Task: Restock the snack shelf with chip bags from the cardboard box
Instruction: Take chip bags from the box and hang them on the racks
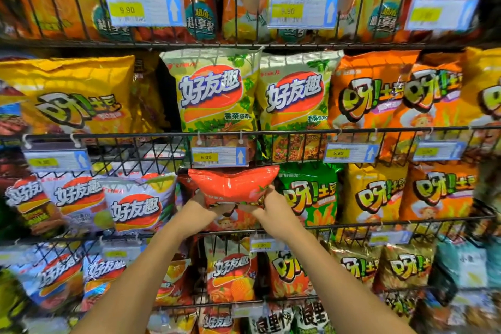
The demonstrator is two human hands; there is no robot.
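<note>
From the head view, the red chip bag (pixel 233 186) is up at the middle tier of the snack shelf (pixel 379 222), held in front of the gap between a pale bag (pixel 137 207) on the left and a green bag (pixel 309 195) on the right. Both hands grip it along its lower edge: the left hand (pixel 200 207) takes the left corner and the right hand (pixel 272 202) the right corner, with the fingers curled round the foil and partly hidden behind it. The bag lies crosswise, its long axis running left to right, and it sits above and beyond the fingers, so the shelf slot lies straight ahead of both hands, neither one clearly nearer. Its upper edge is just under the price tag (pixel 219 156) hanging from the tier above, which leaves little headroom. Another red bag (pixel 230 222) appears to stand in the slot already, so the new one probably goes in front of it. The wire rail runs below the wrists. The cardboard box is out of view.
</note>
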